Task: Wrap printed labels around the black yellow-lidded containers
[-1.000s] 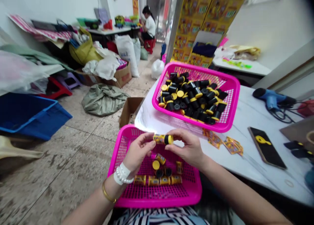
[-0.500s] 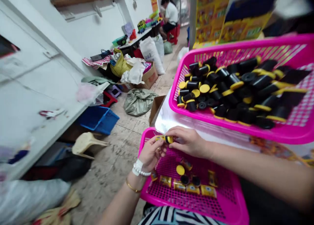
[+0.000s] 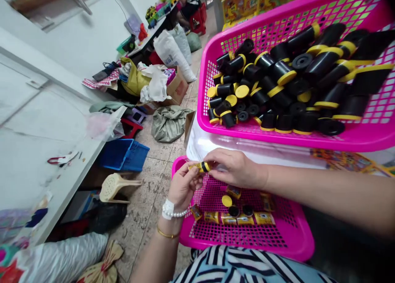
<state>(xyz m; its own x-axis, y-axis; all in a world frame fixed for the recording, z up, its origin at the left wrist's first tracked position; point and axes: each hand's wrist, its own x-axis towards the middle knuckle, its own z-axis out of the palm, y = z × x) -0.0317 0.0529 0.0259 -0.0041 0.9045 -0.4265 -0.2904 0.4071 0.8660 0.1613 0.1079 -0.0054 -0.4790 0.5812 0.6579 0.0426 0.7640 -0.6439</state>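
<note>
In the head view, the camera has swung to the left over the last second, so the phone and the blue heat tool are gone from the frame and the upper basket (image 3: 247, 135) looms larger. The hands have hardly altered their business: the left grip (image 3: 185, 181) is grasping the small yellow-and-black cylinder (image 3: 203, 167), with more of its printed side covered than a second ago. The right grip (image 3: 236, 167) is at the yellow-capped end; whether it pinches the cap or merely rests against it, I cannot tell. The cylinder is in the air above the near-left part of the lower basket (image 3: 304, 239). That seems to mean the work is on the same piece, with no fresh one taken up. The row of wrapped pieces (image 3: 228, 219) looks undisturbed, and so does the yellow disc (image 3: 226, 200) lying above it.

Fingers hide the cylinder's left end, and its print is too small to read. The right forearm partly covers the far side of the lower basket. At the right edge, the upper basket and its heap of black containers (image 3: 281, 73) are cut off and smeared. The printed sheets (image 3: 344, 161) on the desk (image 3: 197, 145) are partly hidden; the seated person (image 3: 189, 8) is cropped at the top.
</note>
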